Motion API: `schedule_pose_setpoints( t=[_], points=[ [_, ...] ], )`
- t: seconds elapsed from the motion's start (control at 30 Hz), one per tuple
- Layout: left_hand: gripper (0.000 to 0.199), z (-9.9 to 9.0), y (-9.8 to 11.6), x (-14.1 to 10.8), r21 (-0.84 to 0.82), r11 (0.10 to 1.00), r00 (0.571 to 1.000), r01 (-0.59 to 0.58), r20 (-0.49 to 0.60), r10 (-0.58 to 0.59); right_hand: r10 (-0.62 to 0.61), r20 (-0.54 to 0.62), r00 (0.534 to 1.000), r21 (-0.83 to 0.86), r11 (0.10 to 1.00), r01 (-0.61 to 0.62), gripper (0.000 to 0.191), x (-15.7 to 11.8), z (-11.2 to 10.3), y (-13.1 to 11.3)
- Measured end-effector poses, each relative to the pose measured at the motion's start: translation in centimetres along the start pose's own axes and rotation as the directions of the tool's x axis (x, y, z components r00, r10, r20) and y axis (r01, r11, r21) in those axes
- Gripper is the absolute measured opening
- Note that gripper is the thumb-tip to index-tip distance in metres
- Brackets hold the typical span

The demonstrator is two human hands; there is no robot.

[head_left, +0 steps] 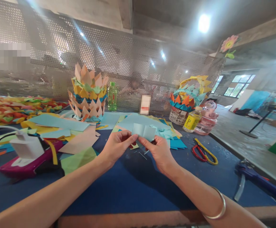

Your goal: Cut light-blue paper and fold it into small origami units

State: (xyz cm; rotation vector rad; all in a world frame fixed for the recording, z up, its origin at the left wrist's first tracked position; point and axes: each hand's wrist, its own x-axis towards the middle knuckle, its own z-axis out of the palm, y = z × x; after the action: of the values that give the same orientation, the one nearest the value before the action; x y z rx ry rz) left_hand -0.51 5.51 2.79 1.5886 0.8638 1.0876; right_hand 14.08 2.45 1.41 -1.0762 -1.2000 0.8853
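Between my hands is a small piece of light blue paper [144, 130] with a crease down its middle, held above the dark blue table. My left hand [118, 144] pinches its left side between thumb and fingers. On the right side, my right hand [160, 152] grips it the same way, with a bangle further up that arm. Just behind the hands lie light blue paper pieces [165, 133] and darker blue sheets [177, 144]. Small paper scraps [142, 155] lie on the table below the hands.
At left stand a tiered folded-paper basket [87, 95], loose coloured sheets [57, 122] and a magenta power strip [30, 161] with a white charger. Rightward are another paper basket [182, 104], bottles [192, 119], red-and-yellow-handled scissors [205, 153] and a blue glue gun [259, 179]. A mesh panel [118, 63] rises behind.
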Motion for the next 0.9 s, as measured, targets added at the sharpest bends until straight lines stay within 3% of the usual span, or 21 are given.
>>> schedule_pose_setpoints(
  t=[0.27, 0.6, 0.77, 0.9],
  points=[
    [0.029, 0.2, 0.2, 0.0, -0.042, 0.999, 0.999, 0.029, -0.012, -0.03, 0.08, 0.057, 0.995, 0.058, 0.995, -0.083, 0.026, -0.3, 0.2, -0.6],
    [0.025, 0.5, -0.3, -0.2, -0.023, 0.993, 0.972, 0.119, 0.205, -0.112, 0.123, 0.031, 0.992, 0.183, 0.975, -0.127, 0.026, -0.2, 0.1, -0.7],
    [0.024, 0.6, -0.6, -0.2, 0.041, 0.993, 0.98, 0.112, 0.161, -0.117, 0.128, 0.043, 0.991, 0.19, 0.973, -0.133, 0.025, -0.3, 0.2, -0.8],
    [0.024, 0.5, -0.9, -0.3, 0.057, 0.995, 0.977, 0.087, 0.189, -0.096, 0.121, 0.035, 0.992, 0.19, 0.974, -0.125, 0.024, -0.3, 0.2, -0.7]
  ],
)
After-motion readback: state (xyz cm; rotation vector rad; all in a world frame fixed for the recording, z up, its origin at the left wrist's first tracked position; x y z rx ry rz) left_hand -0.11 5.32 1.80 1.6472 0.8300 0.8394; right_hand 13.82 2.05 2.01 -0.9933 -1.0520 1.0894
